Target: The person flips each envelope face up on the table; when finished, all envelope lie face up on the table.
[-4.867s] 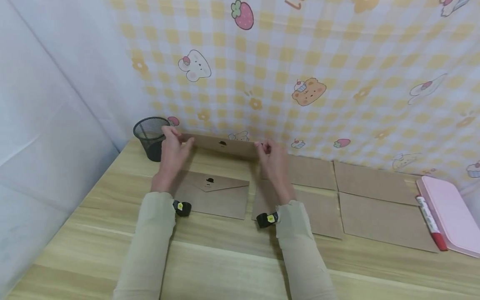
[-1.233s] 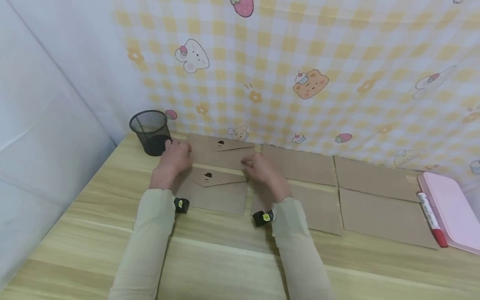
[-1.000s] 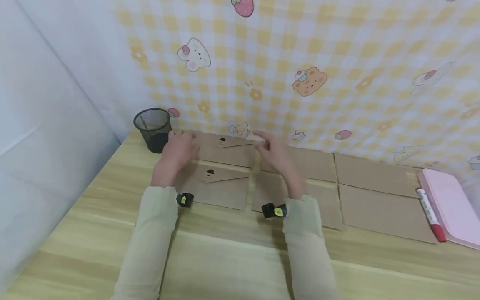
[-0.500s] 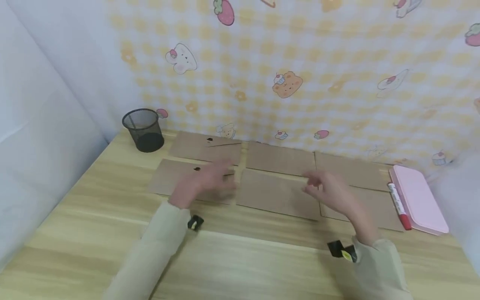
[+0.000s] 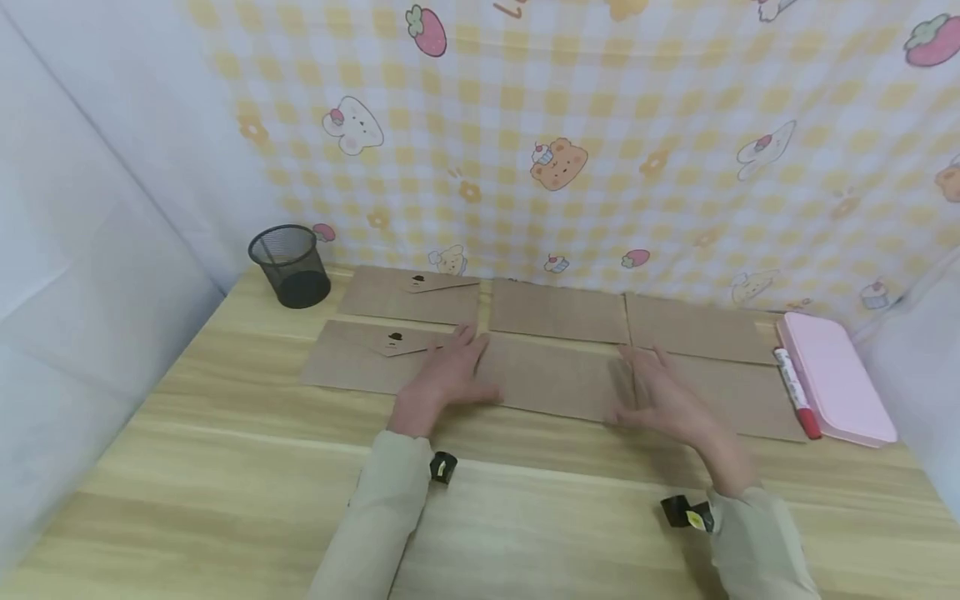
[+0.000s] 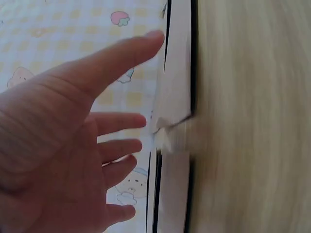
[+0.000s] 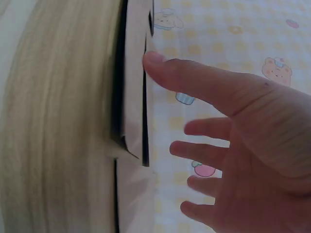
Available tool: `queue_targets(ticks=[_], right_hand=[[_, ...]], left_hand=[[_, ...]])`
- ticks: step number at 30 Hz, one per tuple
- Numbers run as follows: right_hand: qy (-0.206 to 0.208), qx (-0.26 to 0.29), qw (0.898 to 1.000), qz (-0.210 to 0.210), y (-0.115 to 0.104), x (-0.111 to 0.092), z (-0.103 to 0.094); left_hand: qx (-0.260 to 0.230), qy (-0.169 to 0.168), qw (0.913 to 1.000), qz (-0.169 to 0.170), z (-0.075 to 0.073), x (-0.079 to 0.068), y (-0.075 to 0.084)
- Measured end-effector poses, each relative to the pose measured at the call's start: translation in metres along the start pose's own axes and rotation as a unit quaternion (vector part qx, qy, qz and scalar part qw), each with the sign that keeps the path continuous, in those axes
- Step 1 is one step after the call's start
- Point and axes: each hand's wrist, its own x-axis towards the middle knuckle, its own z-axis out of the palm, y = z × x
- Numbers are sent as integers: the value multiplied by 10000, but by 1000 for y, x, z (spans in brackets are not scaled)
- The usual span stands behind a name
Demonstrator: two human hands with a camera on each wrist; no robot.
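A plain brown envelope (image 5: 555,377) lies flat on the table between my two hands. My left hand (image 5: 442,379), fingers spread, is at its left end, over the gap to the front-left envelope (image 5: 345,358), whose flap bears a black hat print. My right hand (image 5: 667,404) is at the other end, partly over the front-right envelope (image 5: 750,396), thumb and fingers apart. Both wrist views show the left thumb (image 6: 126,56) and right thumb (image 7: 189,77) near envelope edges, with nothing held. Whether the fingertips touch the paper I cannot tell.
Behind lies a row of brown envelopes: back left (image 5: 375,298), back middle (image 5: 558,311) and back right (image 5: 697,329). A black mesh pen cup (image 5: 291,267) stands at the back left. Rightward are a red-capped marker (image 5: 797,392) and pink case (image 5: 838,379). A checked curtain (image 5: 480,125) hangs behind.
Earlier both hands held a hat-print envelope upright, then laid it flat at back left. Both hands have since let go and moved right and nearer, to either end of the front-middle envelope.
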Motion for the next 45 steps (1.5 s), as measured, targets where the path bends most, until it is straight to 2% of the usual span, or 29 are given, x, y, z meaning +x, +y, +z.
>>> queue_targets(ticks=[3, 7, 11, 15, 21, 25, 32, 36, 40, 45], right_hand=[[-72, -325, 9994, -61, 5, -1, 5], [-201, -459, 9987, 87, 8, 1, 11], [-210, -608, 9979, 0, 8, 5, 15], [-295, -629, 9976, 6, 8, 6, 14], [-365, -666, 9971, 8, 4, 12, 7], [-436, -366, 9984, -37, 2, 10, 5], [-452, 27, 9990, 42, 5, 7, 4], [-335, 68, 9994, 38, 6, 9, 3], [-270, 57, 9994, 214, 7, 10, 3], [-165, 311, 9984, 438, 9, 9, 1]], left_hand=[[-90, -162, 9996, 213, 2, 2, -3], [-65, -216, 9995, 230, 1, 4, -8], [160, -419, 9988, 210, -1, 3, -12], [367, -605, 9969, 355, 0, 4, -8], [530, -399, 9970, 402, -3, 10, -5], [504, -307, 9973, 443, -3, 10, -6], [-353, -466, 9972, 471, -8, 6, -8], [-579, -482, 9962, 433, -11, 5, -8], [-933, -344, 9946, 283, -10, 7, -9], [-1528, -87, 9881, 150, -4, 11, -11]])
